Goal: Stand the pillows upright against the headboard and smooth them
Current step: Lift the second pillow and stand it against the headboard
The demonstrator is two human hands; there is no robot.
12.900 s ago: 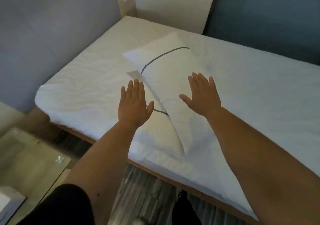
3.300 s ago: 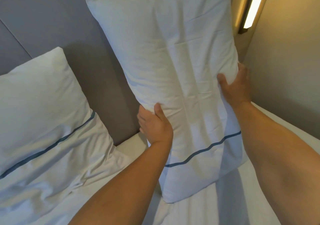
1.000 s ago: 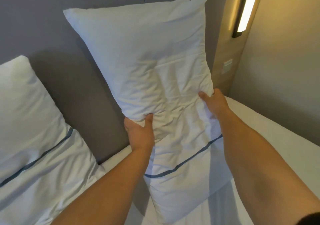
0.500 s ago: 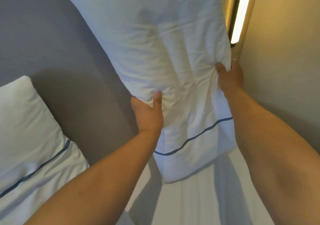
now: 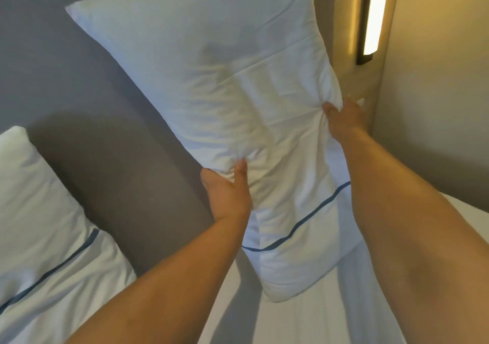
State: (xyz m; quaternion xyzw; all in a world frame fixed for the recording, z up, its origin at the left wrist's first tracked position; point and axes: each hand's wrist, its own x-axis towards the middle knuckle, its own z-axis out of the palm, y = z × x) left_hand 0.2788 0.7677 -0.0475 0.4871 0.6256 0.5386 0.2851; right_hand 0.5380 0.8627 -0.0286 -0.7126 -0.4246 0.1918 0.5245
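Observation:
A white pillow (image 5: 225, 79) with a thin blue stripe stands on end in front of the grey headboard (image 5: 92, 111), tilted with its top to the left. Its lower end touches the white mattress (image 5: 304, 322). My left hand (image 5: 227, 193) is closed on the pillow's left edge. My right hand (image 5: 344, 116) pinches the right edge, bunching the cloth there. A second white pillow (image 5: 39, 224) with the same blue stripe leans against the headboard at the far left, partly out of view.
A lit vertical wall lamp (image 5: 370, 18) hangs right of the headboard on a beige panel (image 5: 346, 73). A plain wall (image 5: 436, 92) closes the right side, close to my right hand. Bare headboard shows between the two pillows.
Over the last second the pillow went up, then came back down, so its top left corner is in view again. Both hands keep their grip on its edges.

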